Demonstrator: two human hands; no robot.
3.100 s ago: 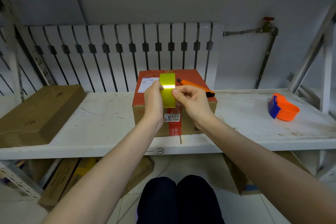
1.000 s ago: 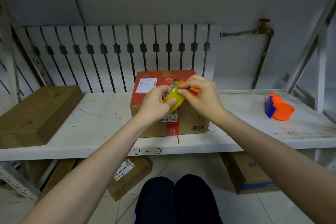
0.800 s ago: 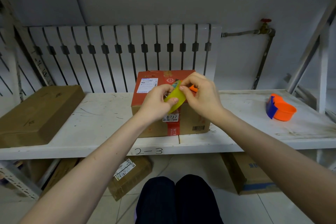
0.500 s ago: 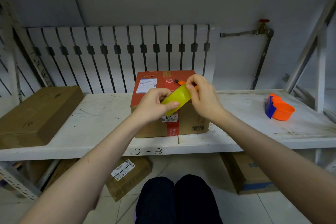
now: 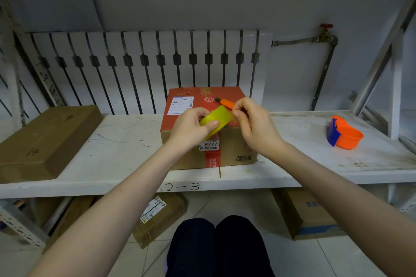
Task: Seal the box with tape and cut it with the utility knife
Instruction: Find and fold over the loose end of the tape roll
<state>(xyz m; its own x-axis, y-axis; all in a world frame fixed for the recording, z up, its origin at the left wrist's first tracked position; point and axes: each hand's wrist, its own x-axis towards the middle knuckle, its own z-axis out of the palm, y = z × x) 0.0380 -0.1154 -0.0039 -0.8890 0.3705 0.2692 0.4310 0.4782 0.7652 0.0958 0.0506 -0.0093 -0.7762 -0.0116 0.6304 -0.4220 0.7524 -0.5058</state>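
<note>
No tape laid on the box yet

**Progress.** No strip of the yellow tape is seen on the box, so sealing is judged not begun; laying the strip and cutting it are both left. The roll is held above the box's front top edge, gripped by the left hand, thumb across its face. The right hand is pinched at the roll's right end, apparently picking for the loose end; whether an end has been lifted cannot be told.

**Look of the things.** The roll is glossy and yellow-green, tilted up to the right. The box is brown card with a red top, a white label and a red band down its front; it sits at the front edge of the shelf, near the middle. The knife, orange, lies untouched on the box top, partly hidden behind the right hand. An orange dispenser rests near the shelf's right end.
</note>
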